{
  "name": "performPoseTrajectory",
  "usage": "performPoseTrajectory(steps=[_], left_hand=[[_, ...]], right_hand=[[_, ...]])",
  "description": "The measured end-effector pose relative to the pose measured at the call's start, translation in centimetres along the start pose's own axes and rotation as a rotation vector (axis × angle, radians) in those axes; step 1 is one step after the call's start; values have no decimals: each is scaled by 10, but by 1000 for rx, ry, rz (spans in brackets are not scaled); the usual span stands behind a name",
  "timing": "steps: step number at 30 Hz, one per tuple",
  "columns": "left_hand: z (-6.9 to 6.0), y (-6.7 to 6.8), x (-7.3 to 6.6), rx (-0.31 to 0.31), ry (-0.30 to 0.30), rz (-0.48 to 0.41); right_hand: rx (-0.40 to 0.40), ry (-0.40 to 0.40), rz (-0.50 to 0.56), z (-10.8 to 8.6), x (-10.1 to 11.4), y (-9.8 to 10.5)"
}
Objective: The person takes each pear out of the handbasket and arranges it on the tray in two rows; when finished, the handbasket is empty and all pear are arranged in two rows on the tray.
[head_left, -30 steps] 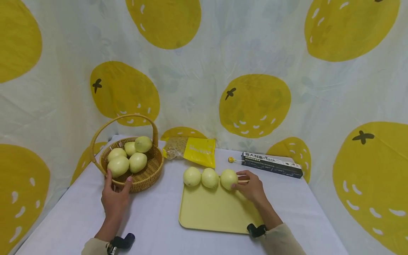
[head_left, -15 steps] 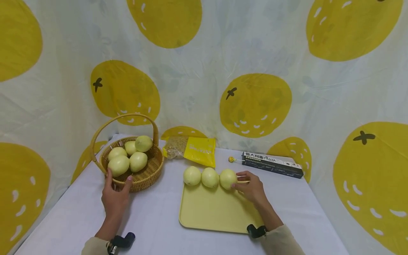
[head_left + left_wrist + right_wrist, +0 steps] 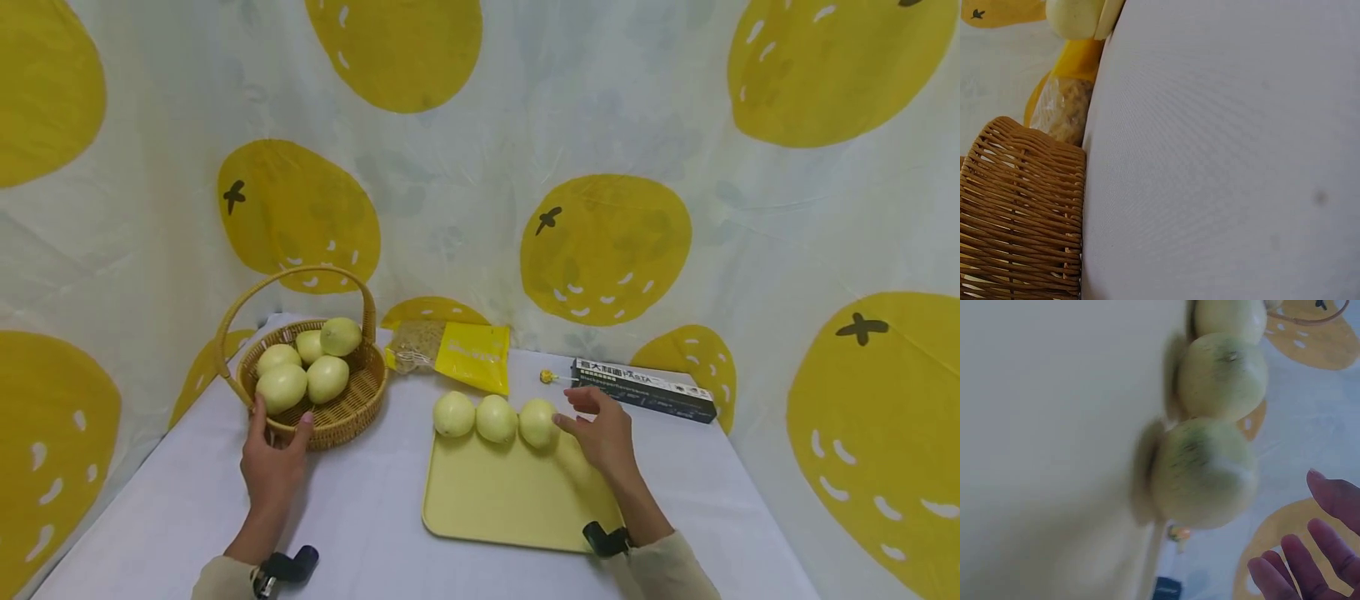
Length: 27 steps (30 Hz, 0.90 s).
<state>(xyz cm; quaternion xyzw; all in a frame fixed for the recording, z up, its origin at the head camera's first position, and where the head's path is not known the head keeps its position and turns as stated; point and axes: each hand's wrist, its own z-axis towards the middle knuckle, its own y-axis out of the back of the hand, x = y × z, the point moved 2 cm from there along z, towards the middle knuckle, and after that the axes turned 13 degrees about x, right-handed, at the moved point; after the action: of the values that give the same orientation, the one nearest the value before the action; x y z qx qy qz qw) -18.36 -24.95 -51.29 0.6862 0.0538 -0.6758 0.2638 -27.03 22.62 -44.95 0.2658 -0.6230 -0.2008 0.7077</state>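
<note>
Three pale green round fruits stand in a row along the far edge of the yellow tray. By the rightmost fruit, my right hand is raised with fingers apart; the right wrist view shows a gap between that fruit and the hand. At the left, my left hand rests its thumb and fingers against the near rim of the wicker basket. Several more fruits lie in the basket. The left wrist view shows the basket's woven side but no hand.
Behind the tray lies a yellow bag with a clear part. A lollipop and a dark pasta box lie at the back right. A curtain with large yellow fruit prints hangs behind the white-covered table.
My right hand has let go of the rightmost fruit and moved slightly right, away from it. That fruit shifted a little left beforehand. My left hand stays at the basket.
</note>
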Motion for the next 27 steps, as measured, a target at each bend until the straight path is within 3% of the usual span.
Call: performPoseTrajectory(steps=[5,10,18,27], left_hand=[[1,0,-1,0,0,-2],[0,0,-1,0,5,5],[1,-2,-2,-6,-3,-2],[2,-1,0,-18,-28,-43]], right_hand=[[-3,97,85,1,36,-1],[15,177,165,5,70,-15],[88,260,255,19,115,-55],[200,340,353,34,148,-108]])
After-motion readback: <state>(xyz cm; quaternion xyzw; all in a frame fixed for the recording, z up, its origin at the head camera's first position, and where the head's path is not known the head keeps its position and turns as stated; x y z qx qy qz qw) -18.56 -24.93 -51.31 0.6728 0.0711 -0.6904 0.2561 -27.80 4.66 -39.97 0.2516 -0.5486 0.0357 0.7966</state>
